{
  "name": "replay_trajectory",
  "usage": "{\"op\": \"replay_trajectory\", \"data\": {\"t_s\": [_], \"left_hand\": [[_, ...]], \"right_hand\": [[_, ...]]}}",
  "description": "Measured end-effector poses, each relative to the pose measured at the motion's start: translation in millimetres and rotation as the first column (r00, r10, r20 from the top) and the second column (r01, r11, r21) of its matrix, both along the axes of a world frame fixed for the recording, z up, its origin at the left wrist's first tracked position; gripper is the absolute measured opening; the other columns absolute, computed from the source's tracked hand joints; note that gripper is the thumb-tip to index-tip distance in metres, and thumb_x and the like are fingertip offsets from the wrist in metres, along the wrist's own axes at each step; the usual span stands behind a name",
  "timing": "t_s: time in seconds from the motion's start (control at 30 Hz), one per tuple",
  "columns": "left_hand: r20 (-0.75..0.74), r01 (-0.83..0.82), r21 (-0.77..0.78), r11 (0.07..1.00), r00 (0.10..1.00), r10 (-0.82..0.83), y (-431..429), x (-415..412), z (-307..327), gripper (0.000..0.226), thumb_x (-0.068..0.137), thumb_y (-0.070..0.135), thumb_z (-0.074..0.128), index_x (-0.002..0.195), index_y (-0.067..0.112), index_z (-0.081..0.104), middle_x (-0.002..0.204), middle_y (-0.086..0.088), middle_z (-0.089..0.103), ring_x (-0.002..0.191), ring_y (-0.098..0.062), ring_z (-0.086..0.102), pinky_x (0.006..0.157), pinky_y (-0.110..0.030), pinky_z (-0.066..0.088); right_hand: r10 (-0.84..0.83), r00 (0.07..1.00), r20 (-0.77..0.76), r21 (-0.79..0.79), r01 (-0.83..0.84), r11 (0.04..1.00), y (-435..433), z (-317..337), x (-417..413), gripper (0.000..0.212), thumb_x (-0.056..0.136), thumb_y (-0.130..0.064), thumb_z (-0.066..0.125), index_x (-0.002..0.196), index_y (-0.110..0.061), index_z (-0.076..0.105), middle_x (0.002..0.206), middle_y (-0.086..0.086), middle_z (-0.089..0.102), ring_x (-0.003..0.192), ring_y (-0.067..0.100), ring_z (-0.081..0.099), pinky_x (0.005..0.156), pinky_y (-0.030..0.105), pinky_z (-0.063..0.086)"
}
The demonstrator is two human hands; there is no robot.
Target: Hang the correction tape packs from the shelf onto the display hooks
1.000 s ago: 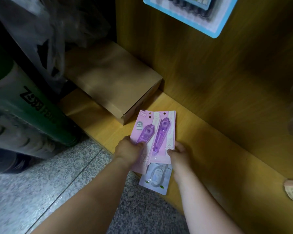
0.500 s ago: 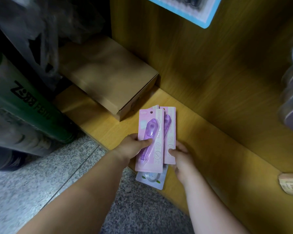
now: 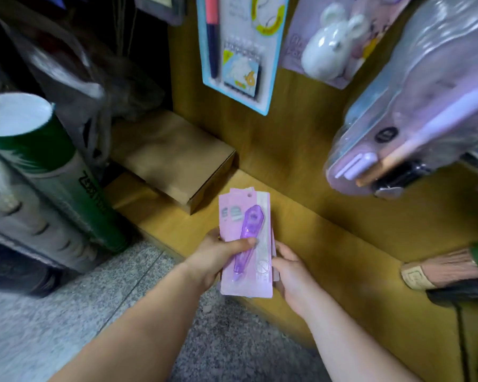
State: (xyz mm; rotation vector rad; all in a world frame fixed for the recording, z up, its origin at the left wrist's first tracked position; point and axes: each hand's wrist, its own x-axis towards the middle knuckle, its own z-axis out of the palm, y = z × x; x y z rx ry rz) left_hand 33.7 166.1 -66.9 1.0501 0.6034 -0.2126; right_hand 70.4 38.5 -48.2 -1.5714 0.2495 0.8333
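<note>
Stack of pink correction tape packs (image 3: 244,244), over the front edge of the wooden shelf (image 3: 342,244). Gripped by the left hand (image 3: 218,257), thumb across the top pack; right hand (image 3: 290,274) curled on the right edge, fingers tucked behind. Loose and slippery: may fan out and fall to the floor (image 3: 66,312). May bump the hanging pack (image 3: 414,111) too.

Flat cardboard box (image 3: 174,158) against the wooden back panel (image 3: 287,128). Left of it, leaning green tube (image 3: 47,166), white cap up, beside a grey plastic bag (image 3: 89,78). Hanging above: blue-edged pen card (image 3: 238,51), white rabbit pack (image 3: 334,40), lilac blister pack (image 3: 414,119). Below, speckled stone floor (image 3: 66,312).
</note>
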Motion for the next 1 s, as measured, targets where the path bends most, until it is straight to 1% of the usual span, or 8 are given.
{"op": "replay_trajectory", "data": {"t_s": [0.2,0.37,0.43,0.5,0.63,0.7,0.8,1.0], "left_hand": [[0.139,-0.02,0.007,1.0,0.99,0.019,-11,-58,74,0.101,0.039,0.031,0.084,0.126,0.007,0.04,0.116,-0.018,0.063,0.095,-0.033,0.066,0.078,-0.044,0.056],[0.372,-0.093,0.096,0.991,0.927,0.051,-14,-115,135,0.086,0.039,0.026,0.079,0.116,0.002,0.049,0.105,-0.019,0.068,0.08,-0.025,0.069,0.063,-0.033,0.057],[0.475,-0.158,0.123,0.98,0.876,0.081,-16,-129,160,0.065,0.042,0.015,0.078,0.103,0.006,0.056,0.084,-0.007,0.074,0.069,-0.016,0.07,0.055,-0.025,0.055],[0.54,-0.226,0.142,0.964,0.834,0.116,-17,-138,187,0.055,0.044,0.01,0.076,0.096,0.009,0.058,0.073,-0.001,0.074,0.063,-0.01,0.069,0.053,-0.022,0.054],[0.645,-0.27,0.155,0.95,0.756,0.109,-19,-153,238,0.081,0.044,0.024,0.079,0.117,0.001,0.051,0.098,-0.017,0.068,0.076,-0.022,0.066,0.06,-0.028,0.056],[0.682,-0.27,0.135,0.953,0.724,0.109,-23,-158,259,0.073,0.059,0.022,0.082,0.122,0.005,0.048,0.111,-0.02,0.064,0.086,-0.027,0.064,0.064,-0.029,0.058],[0.706,-0.228,0.143,0.963,0.705,0.062,-29,-163,288,0.05,0.071,0.034,0.062,0.117,0.016,0.053,0.104,-0.01,0.07,0.086,-0.022,0.069,0.063,-0.028,0.058],[0.754,-0.174,0.177,0.969,0.657,-0.019,-34,-157,334,0.047,0.067,0.025,0.066,0.113,0.023,0.054,0.099,-0.007,0.073,0.088,-0.028,0.071,0.077,-0.045,0.057]], "right_hand": [[0.07,0.992,0.106,0.062,-0.076,0.995,-18,74,-53,0.034,0.091,0.006,0.037,0.092,-0.02,0.059,0.076,0.001,0.064,0.055,0.005,0.062,0.051,0.017,0.049],[0.172,0.962,0.214,0.111,-0.199,0.974,-26,138,-95,0.024,0.098,-0.021,0.036,0.106,-0.012,0.057,0.086,0.003,0.065,0.062,0.005,0.063,0.059,0.021,0.046],[0.191,0.926,0.326,0.135,-0.245,0.96,-27,166,-113,0.011,0.095,-0.016,0.043,0.097,-0.019,0.054,0.087,-0.002,0.064,0.067,0.004,0.062,0.056,0.015,0.049],[0.181,0.847,0.499,0.1,-0.264,0.959,-26,190,-129,0.021,0.088,-0.004,0.054,0.091,-0.022,0.045,0.091,-0.005,0.058,0.076,0.001,0.057,0.058,0.007,0.048],[0.197,0.692,0.695,-0.008,-0.267,0.964,-21,231,-149,0.028,0.082,0.002,0.061,0.082,-0.023,0.047,0.081,-0.003,0.06,0.071,0.007,0.055,0.068,0.018,0.047],[0.158,0.654,0.74,-0.014,-0.22,0.975,-21,251,-152,0.027,0.083,0.002,0.059,0.075,-0.023,0.052,0.075,-0.002,0.061,0.067,0.009,0.055,0.066,0.02,0.044],[0.091,0.611,0.786,0.023,-0.177,0.984,-25,282,-154,0.022,0.087,-0.006,0.057,0.076,-0.025,0.055,0.076,-0.004,0.062,0.07,0.01,0.058,0.063,0.016,0.045],[-0.006,0.558,0.83,0.068,-0.09,0.994,-34,339,-148,0.007,0.09,-0.019,0.054,0.088,-0.024,0.058,0.088,0.003,0.066,0.078,0.017,0.063,0.059,0.021,0.049]]}}
